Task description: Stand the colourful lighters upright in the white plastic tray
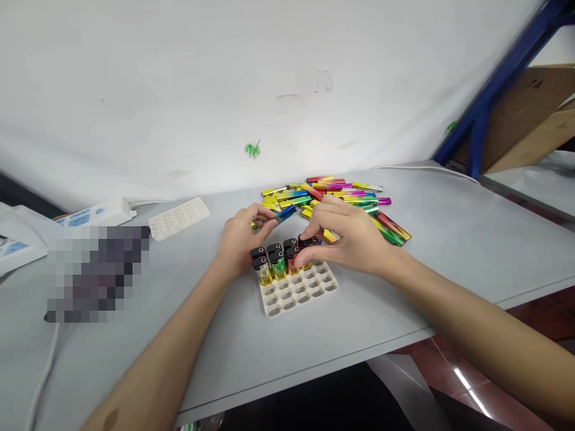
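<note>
I have the left hand [242,233] pinching a blue lighter [285,214] (likely light, stiff, slick; best held mid-body), the right hand [348,230] gripping a black-topped lighter [308,240] at the near tray [281,300].

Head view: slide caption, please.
Right hand grips a black-topped lighter at a pale tray; left hand holds a blue lighter near a colourful pile.

Lighters [278,267] blk-topped, grn/red/yel below; pile [332,185] multicol. metallic; tray [293,293] off-wht; table [224,353] gry
</note>
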A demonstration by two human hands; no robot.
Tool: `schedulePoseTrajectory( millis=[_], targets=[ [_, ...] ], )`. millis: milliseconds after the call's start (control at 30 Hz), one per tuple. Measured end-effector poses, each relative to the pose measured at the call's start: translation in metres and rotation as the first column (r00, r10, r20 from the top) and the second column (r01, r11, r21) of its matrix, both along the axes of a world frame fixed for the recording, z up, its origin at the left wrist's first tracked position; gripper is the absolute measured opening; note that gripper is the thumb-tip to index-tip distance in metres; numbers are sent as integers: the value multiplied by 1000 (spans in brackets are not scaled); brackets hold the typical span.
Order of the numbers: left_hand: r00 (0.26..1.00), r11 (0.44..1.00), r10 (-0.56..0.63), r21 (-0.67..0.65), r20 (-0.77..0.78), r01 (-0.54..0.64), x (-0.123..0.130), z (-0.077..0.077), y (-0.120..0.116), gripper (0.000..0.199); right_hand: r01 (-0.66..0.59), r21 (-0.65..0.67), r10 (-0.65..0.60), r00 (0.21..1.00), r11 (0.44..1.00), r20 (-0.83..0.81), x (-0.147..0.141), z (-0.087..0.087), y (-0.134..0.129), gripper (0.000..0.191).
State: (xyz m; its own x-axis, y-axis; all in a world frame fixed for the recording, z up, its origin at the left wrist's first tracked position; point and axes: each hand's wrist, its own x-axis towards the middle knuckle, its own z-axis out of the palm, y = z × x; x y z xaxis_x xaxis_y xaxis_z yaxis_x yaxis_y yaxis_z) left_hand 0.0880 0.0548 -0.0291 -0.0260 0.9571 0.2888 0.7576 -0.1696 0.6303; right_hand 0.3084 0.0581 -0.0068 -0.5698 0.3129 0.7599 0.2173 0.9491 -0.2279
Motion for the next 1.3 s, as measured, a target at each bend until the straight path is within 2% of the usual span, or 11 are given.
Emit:
schedulePoseTrajectory(
  millis=[233, 333, 467, 633, 767, 833, 900, 1000, 1133, 1233, 1300],
  targets=[
    [1000, 1000, 0, 0, 26, 0, 0, 1, -1, 14, 54, 28, -55, 998, 998, 12, 1, 3, -4, 36],
    [996, 1000, -9, -11, 93, 10, 1, 1, -2, 15, 187, -116, -194, 980, 975, -47, 2, 1, -1, 30],
    [969, 998, -45, -31, 245, 54, 2, 2, -3, 20, 293, -438, -365, 927, 850, -90, 3, -5, 12, 29],
    [926, 990, -124, -23, 358, 141, 2, 4, -6, 26, 196, -694, -279, 960, 692, -7, 1, -16, 28, 38],
    [907, 978, -171, -45, 385, 203, 4, 7, -9, 26, -26, -759, -117, 984, 650, -133, -4, -23, 32, 30],
    [906, 974, -193, -41, 377, 225, 4, 8, -9, 25, -144, -787, -87, 966, 599, -243, -6, -25, 33, 28],
    [937, 982, -175, -16, 302, 189, 2, 8, -7, 24, -241, -814, -150, 917, 529, -370, -7, -25, 34, 26],
    [1000, 997, -27, 67, -7, 27, -5, 3, -1, 20, -303, -852, -327, 827, 428, -458, -7, -21, 36, 19],
    [910, 993, 50, 119, -410, -1, -15, -6, 6, 22, -314, -871, -455, 757, 376, -469, -2, -12, 37, 23],
    [853, 997, 63, 71, -518, -31, -18, -8, 6, 29, -373, -879, -400, 787, 297, -469, 0, -9, 36, 24],
    [833, 998, 57, 37, -550, -44, -18, -8, 4, 31, -376, -894, -363, 819, 245, -444, 1, -8, 34, 39]
  ],
)
